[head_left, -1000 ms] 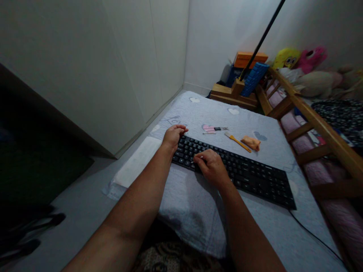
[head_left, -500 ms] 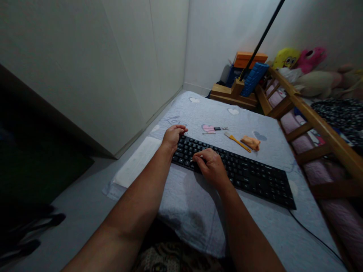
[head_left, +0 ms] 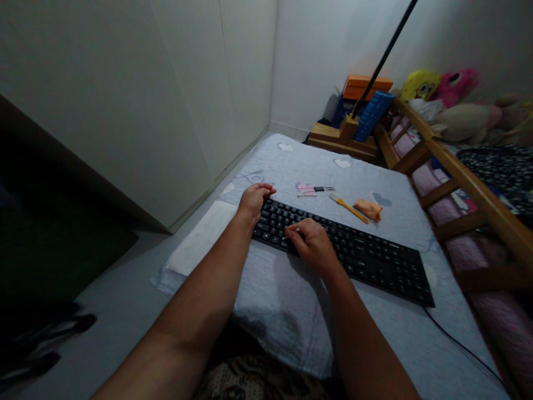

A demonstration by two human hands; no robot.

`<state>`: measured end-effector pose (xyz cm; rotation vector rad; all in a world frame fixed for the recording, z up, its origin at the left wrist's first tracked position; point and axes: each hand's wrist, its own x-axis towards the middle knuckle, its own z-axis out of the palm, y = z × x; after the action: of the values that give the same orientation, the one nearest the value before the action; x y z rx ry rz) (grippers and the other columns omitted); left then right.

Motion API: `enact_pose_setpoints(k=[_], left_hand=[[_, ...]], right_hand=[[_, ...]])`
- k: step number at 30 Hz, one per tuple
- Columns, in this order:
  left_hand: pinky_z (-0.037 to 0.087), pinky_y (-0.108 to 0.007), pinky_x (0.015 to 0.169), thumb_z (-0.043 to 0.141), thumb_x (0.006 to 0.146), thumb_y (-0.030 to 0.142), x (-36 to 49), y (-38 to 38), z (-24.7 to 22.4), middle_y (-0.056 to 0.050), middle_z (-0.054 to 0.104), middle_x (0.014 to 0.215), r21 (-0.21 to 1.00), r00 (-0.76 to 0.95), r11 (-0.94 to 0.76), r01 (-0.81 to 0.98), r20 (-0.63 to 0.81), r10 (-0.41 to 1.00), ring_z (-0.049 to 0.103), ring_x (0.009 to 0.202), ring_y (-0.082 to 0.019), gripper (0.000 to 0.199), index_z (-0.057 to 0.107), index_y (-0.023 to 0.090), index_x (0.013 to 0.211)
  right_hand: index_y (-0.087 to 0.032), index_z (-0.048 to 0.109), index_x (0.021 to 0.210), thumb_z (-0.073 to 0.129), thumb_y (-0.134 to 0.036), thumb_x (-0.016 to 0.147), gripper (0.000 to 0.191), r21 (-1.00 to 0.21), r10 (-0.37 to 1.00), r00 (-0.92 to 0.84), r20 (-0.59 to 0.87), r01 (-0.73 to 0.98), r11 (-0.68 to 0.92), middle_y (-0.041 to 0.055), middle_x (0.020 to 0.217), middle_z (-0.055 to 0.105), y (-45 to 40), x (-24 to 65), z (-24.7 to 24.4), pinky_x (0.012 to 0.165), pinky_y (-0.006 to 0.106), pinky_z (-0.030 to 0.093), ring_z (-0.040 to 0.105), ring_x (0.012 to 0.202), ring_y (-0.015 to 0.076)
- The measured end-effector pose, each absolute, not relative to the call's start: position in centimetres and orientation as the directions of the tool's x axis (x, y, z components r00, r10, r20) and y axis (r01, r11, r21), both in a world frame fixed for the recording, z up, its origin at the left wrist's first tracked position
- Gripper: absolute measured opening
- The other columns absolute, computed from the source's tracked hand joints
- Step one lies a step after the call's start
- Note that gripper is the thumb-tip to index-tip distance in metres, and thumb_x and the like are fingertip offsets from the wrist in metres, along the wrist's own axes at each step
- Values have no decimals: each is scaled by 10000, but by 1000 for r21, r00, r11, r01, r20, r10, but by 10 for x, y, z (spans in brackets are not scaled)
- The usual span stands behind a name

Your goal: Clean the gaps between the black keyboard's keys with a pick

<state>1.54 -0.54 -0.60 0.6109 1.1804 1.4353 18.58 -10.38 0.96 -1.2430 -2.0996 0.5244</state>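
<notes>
A black keyboard (head_left: 375, 264) lies at a slant across the pale, heart-patterned cloth (head_left: 283, 311). Its left end is gripped by my left hand (head_left: 252, 201), fingers curled at the far corner. Over the keys on the left half, my right hand (head_left: 311, 244) pinches a thin cotton swab (head_left: 285, 238). The swab's white tip points down at the lower key rows; my fingers hide most of its stick. Beyond the keyboard lie a yellow-handled brush (head_left: 352, 210), a crumpled orange cloth (head_left: 368, 210) and a slim tool with a black middle (head_left: 318, 189).
A white folded sheet (head_left: 200, 236) lies left of the keyboard, partly under my left forearm. The keyboard's cable (head_left: 462, 347) runs off to the lower right. A wooden rail (head_left: 466, 166) borders the right side, and a pale cabinet (head_left: 187, 83) stands on the left.
My right hand has shifted slightly to the right along the keys with the cotton swab. My left hand stays at the keyboard's left end.
</notes>
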Motion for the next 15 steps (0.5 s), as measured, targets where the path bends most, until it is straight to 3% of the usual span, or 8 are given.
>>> enact_pose_setpoints(k=[15], left_hand=[[461,-263,804,540,635,18,15,-5,-6,-9,663,659,897,-250,118,-425,-242,938,622,683,-124,171,622,164,666]], right_hand=[[-200,733,800,612,-136,889,163,-628,893,-354,280,635,449,51,824,728,-104,187,11,789,343,436,624,820,211]])
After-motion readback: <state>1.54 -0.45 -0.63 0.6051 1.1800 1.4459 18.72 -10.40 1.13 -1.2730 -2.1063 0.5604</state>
